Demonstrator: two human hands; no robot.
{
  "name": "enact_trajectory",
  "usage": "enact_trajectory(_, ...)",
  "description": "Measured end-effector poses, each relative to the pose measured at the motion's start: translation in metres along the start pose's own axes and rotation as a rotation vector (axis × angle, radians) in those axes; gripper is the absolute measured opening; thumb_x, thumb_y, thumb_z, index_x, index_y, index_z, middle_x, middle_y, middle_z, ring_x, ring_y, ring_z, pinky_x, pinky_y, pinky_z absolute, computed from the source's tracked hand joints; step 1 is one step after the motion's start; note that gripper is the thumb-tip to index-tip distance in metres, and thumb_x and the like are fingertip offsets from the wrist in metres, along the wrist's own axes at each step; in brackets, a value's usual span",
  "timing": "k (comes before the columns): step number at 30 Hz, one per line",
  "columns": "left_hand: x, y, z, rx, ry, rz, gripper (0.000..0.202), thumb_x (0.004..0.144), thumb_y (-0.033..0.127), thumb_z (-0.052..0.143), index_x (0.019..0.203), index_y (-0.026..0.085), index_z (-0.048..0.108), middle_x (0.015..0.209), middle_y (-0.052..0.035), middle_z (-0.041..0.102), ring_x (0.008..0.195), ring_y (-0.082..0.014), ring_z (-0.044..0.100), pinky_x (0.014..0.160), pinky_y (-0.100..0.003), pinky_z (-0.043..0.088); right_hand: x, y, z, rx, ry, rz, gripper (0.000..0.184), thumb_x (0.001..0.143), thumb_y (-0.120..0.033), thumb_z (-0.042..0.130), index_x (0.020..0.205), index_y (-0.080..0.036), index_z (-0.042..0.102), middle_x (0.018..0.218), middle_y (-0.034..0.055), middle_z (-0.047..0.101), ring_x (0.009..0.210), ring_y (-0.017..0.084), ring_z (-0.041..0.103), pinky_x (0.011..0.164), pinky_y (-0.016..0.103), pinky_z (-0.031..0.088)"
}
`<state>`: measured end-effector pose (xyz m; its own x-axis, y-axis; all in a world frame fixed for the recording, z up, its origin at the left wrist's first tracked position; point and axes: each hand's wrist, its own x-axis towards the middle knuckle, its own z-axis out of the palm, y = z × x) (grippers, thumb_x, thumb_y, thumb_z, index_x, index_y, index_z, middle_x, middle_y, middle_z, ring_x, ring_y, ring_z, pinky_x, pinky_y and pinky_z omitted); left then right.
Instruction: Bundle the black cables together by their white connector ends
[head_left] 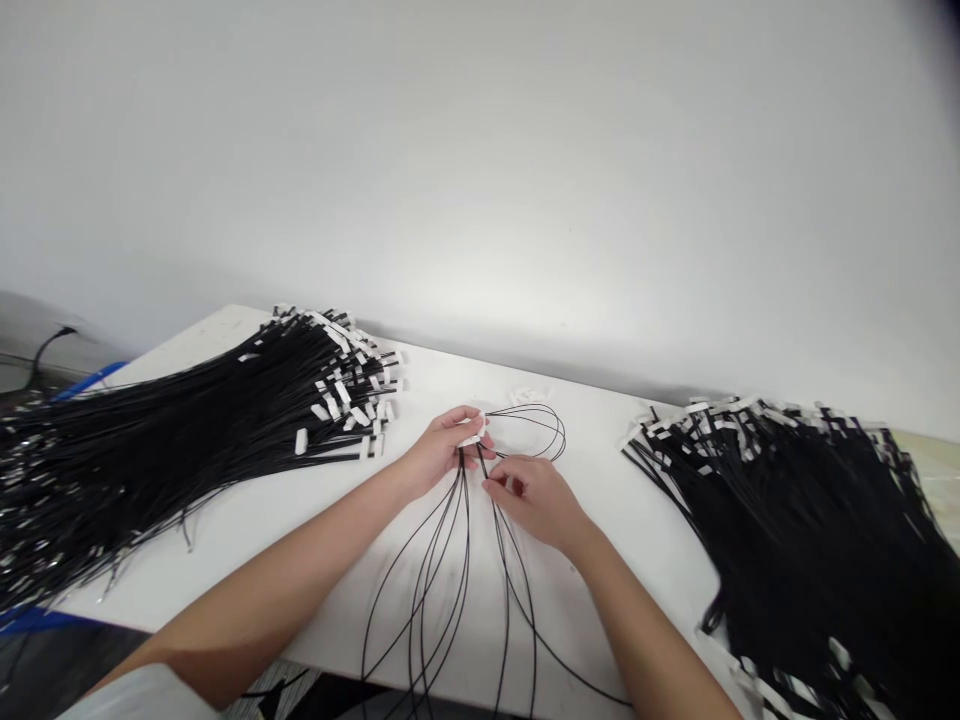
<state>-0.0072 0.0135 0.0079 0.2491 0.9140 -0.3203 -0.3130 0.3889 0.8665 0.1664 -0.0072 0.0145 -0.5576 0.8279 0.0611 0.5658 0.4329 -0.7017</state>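
Observation:
Several thin black cables point(442, 570) run from the near table edge up to my hands and loop round just beyond them. My left hand point(442, 445) is closed around the gathered cables and pinches a small white tag between thumb and fingers. My right hand point(536, 500) sits just to the right, fingers curled in a pinch on the cables beside the left hand. Both hands rest over the middle of the white table point(247, 510).
A big heap of black cables with white tags point(187, 420) lies on the left of the table. A second heap of tagged black cables point(795, 500) covers the right side. A plain white wall stands behind. A blue strip point(90, 380) shows at the far left.

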Motion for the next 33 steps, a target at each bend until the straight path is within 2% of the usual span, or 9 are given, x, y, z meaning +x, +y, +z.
enact_trajectory(10, -0.0014, 0.0025, 0.0021, -0.01, 0.014, -0.01, 0.03, 0.071, 0.042, 0.061, 0.086, 0.018, 0.05, 0.077, -0.0041, 0.06, 0.074, -0.0205, 0.064, 0.05, -0.021, 0.042, -0.0002, 0.0027, -0.0028, -0.005, 0.038, 0.021, 0.018, 0.082, -0.024, 0.043, 0.066, -0.019, 0.05, 0.065, -0.0028, 0.052, 0.055, 0.009, 0.041, 0.053, 0.021, 0.03)
enact_trajectory(13, -0.0017, 0.0029, 0.0024, -0.003, 0.013, -0.012, 0.03, 0.071, 0.042, 0.061, 0.086, 0.018, 0.05, 0.076, -0.004, 0.06, 0.074, -0.0207, 0.064, 0.05, -0.021, 0.042, -0.0003, 0.0016, -0.0031, -0.026, 0.077, 0.021, 0.014, 0.081, -0.028, 0.046, 0.07, -0.02, 0.052, 0.072, -0.0021, 0.055, 0.058, 0.009, 0.043, 0.055, 0.022, 0.032)
enact_trajectory(17, -0.0012, 0.0028, 0.0024, 0.001, 0.014, -0.01, 0.031, 0.071, 0.042, 0.061, 0.087, 0.018, 0.05, 0.075, -0.0031, 0.06, 0.071, -0.0195, 0.064, 0.05, -0.021, 0.041, -0.0004, -0.0011, -0.0042, 0.019, 0.048, 0.045, 0.016, 0.079, -0.035, 0.051, 0.073, -0.021, 0.053, 0.074, -0.003, 0.057, 0.058, 0.009, 0.043, 0.056, 0.022, 0.033)
enact_trajectory(24, -0.0005, 0.0023, 0.003, 0.021, 0.008, -0.005, 0.031, 0.071, 0.042, 0.061, 0.087, 0.018, 0.05, 0.076, -0.0036, 0.061, 0.07, -0.0191, 0.063, 0.05, -0.021, 0.041, -0.0011, -0.0013, -0.0031, -0.032, 0.036, 0.017, 0.012, 0.08, -0.026, 0.048, 0.071, -0.021, 0.054, 0.071, -0.0037, 0.056, 0.058, 0.008, 0.045, 0.055, 0.021, 0.032)
enact_trajectory(33, -0.001, 0.0023, 0.0037, 0.059, -0.026, -0.001, 0.03, 0.072, 0.043, 0.059, 0.087, 0.018, 0.05, 0.079, -0.0046, 0.061, 0.074, -0.0207, 0.063, 0.053, -0.023, 0.042, -0.002, 0.0007, 0.0013, -0.106, 0.07, -0.012, 0.012, 0.081, -0.025, 0.046, 0.071, -0.02, 0.052, 0.073, -0.0028, 0.056, 0.06, 0.009, 0.045, 0.055, 0.021, 0.03)
